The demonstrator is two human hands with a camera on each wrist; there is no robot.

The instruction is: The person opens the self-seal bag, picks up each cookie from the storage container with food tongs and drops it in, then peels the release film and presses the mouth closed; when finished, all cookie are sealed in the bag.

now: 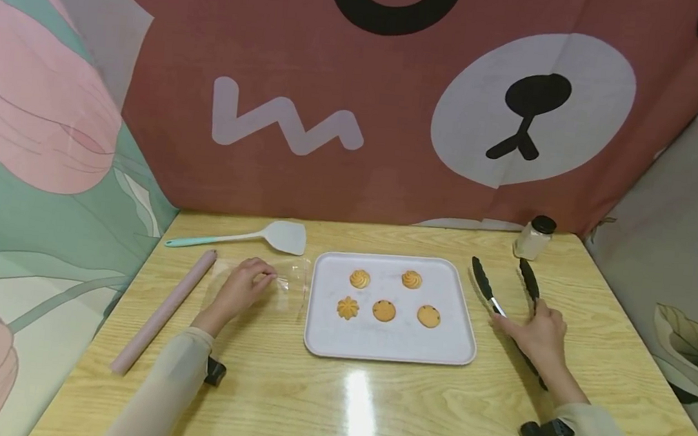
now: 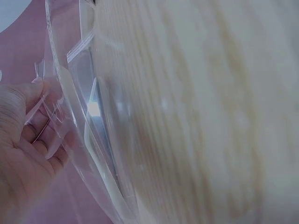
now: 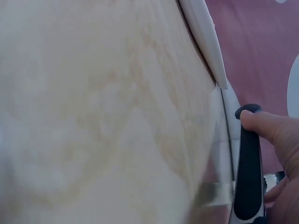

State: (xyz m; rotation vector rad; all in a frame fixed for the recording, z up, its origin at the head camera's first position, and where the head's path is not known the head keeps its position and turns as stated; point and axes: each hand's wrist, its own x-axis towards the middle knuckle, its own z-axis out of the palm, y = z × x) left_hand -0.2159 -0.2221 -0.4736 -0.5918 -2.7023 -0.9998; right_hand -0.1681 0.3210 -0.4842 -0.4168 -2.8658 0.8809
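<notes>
My left hand (image 1: 239, 290) pinches the edge of a clear plastic bag (image 1: 293, 289) left of the tray. In the left wrist view, the thumb and fingers hold the crinkled film (image 2: 56, 109). On the right, my right hand (image 1: 543, 337) grips black-and-silver tongs (image 1: 482, 278), whose arms are spread and whose black tips point away from me. The right wrist view has the thumb on a black grip (image 3: 248, 172) of the tongs. Between the hands lies a white tray (image 1: 387, 354) with several cookies, among them a swirled one (image 1: 359, 278) and a round one (image 1: 384, 310).
A mauve rolled tube (image 1: 166, 309) lies at the left of the wooden table (image 1: 283, 406). Behind the bag is a turner (image 1: 285, 237) with a pale blade and mint handle. A black-lidded jar (image 1: 534, 240) stands at the back right. Printed cloth hangs around the table.
</notes>
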